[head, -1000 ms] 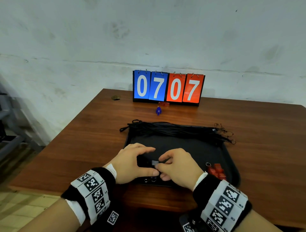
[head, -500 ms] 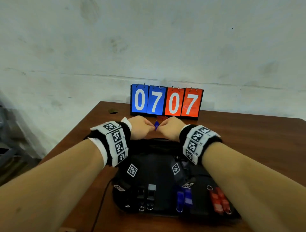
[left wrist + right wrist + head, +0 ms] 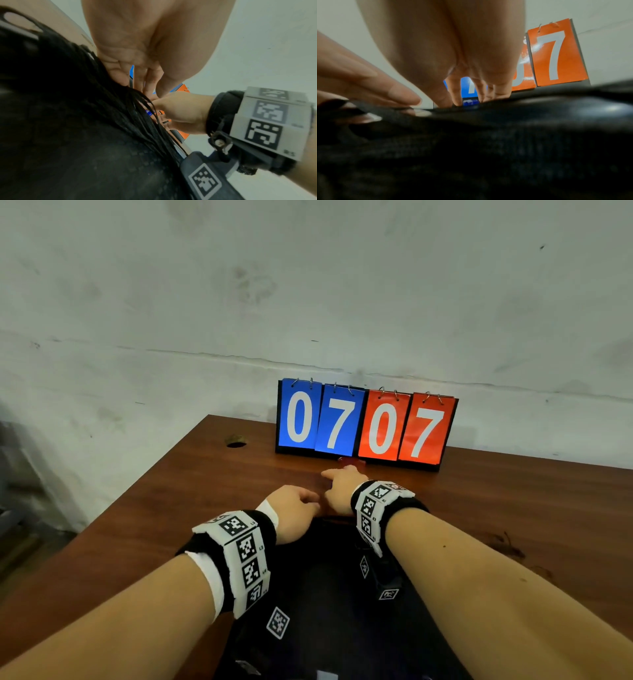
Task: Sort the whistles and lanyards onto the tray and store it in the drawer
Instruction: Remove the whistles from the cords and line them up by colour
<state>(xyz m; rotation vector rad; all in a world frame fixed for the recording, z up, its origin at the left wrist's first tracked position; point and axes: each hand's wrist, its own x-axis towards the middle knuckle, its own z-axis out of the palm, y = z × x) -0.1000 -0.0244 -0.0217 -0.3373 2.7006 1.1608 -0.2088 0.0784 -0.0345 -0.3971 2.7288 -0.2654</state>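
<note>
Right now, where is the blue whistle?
Right wrist view: the blue whistle lies just past the far rim of the tray, by the fingertips of the right hand, before the scoreboard. The head view hides it.

A flip scoreboard (image 3: 364, 424) showing 0 7 in blue and 0 7 in orange stands upright at the far edge of a brown wooden table (image 3: 191, 508); behind the scoreboard rises a stained whitish wall (image 3: 308, 285); left of the scoreboard, a small round hole (image 3: 235, 444) in the tabletop.

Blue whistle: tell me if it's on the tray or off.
Off: the blue whistle shows past the far rim of the tray, by the fingers of the right hand.
</note>
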